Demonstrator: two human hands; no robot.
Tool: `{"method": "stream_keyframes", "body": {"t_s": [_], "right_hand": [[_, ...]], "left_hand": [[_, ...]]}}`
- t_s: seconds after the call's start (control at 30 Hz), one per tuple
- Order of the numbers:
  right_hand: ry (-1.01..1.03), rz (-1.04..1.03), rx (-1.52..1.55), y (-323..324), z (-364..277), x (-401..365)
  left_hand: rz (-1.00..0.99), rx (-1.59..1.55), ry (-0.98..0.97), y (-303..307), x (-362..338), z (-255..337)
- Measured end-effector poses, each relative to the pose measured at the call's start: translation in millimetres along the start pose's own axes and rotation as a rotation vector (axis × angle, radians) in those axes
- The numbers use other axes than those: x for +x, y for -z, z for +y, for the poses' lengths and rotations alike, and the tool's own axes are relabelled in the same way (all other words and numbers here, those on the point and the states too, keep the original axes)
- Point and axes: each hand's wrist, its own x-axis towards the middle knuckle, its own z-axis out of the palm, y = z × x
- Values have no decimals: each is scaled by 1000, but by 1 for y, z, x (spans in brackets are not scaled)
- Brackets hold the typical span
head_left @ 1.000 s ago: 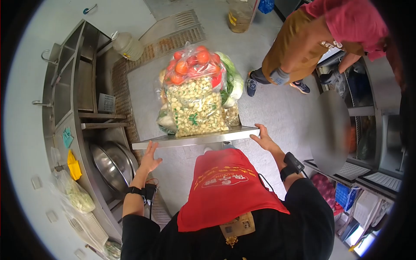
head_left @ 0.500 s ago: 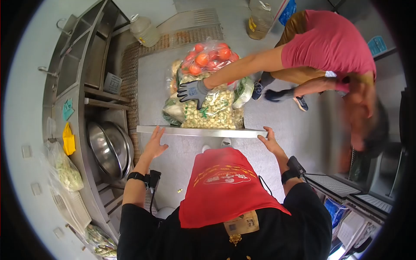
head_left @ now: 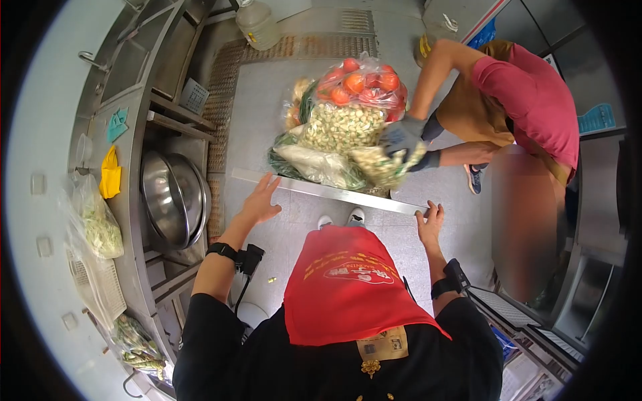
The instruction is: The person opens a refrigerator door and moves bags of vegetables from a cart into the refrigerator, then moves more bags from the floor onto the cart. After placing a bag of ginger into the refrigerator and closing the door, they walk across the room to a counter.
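A long silver metal edge (head_left: pixel 348 196) runs in front of me, slightly tilted; what it belongs to is hidden. My left hand (head_left: pixel 259 202) rests its outstretched fingers on its left part, thumb apart. Around its right end, my right hand (head_left: pixel 430 219) has its fingers behind and thumb in front. Just beyond the edge are clear bags: tomatoes (head_left: pixel 361 83) at the back, small pale pieces like peeled garlic (head_left: pixel 344 123) in the middle, and a bag of pale vegetables (head_left: pixel 314 160) nearest. A co-worker's gloved hands (head_left: pixel 401 137) are on a blurred bag at the pile's right.
The co-worker (head_left: pixel 528 100) bends over at the right. Steel shelving with large metal bowls (head_left: pixel 164 200) stands at the left. A plastic jug (head_left: pixel 257 25) sits by the floor drain grate (head_left: pixel 301 47). At the lower right is a rack (head_left: pixel 508 307).
The metal edge has tilted, its right end now nearer me. A pale vegetable bag now lies at the pile's front. The co-worker's gloved hand has shifted from atop the pile to its right side.
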Motion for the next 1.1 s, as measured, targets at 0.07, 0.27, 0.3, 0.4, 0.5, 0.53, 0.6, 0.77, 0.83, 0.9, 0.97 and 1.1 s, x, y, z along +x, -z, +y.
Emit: {"method": "stream_keyframes", "body": {"t_s": [0.07, 0.27, 0.3, 0.4, 0.5, 0.53, 0.6, 0.77, 0.83, 0.9, 0.97, 1.1], "right_hand": [[27, 9, -22, 3, -6, 1], [153, 126, -72, 13, -49, 6], [165, 80, 0, 14, -57, 10], [221, -63, 182, 16, -80, 19], [272, -185, 268, 11, -103, 32], [263, -215, 279, 9, -111, 38], [256, -270, 352, 0, -124, 54], [171, -548, 543, -14, -170, 104], [230, -652, 633, -25, -192, 121], [288, -777, 647, -26, -221, 133], [350, -930, 591, -18, -256, 142], [464, -1104, 581, -26, -287, 150]], "left_hand": [[-16, 3, 2, 2, 0, -1], [-34, 7, -28, 0, 4, -13], [-30, -2, -39, 0, 4, -14], [-21, -57, -58, 5, 0, -18], [64, -93, -74, 13, 3, -24], [143, -61, -88, 11, 7, -30], [240, 19, -72, 4, 18, -44], [116, 75, 24, 16, 29, -52], [90, 34, -19, 22, 30, -61], [50, -12, -38, 27, 29, -61], [55, -34, -46, 29, 29, -57], [73, -70, -71, 24, 28, -59]]}}
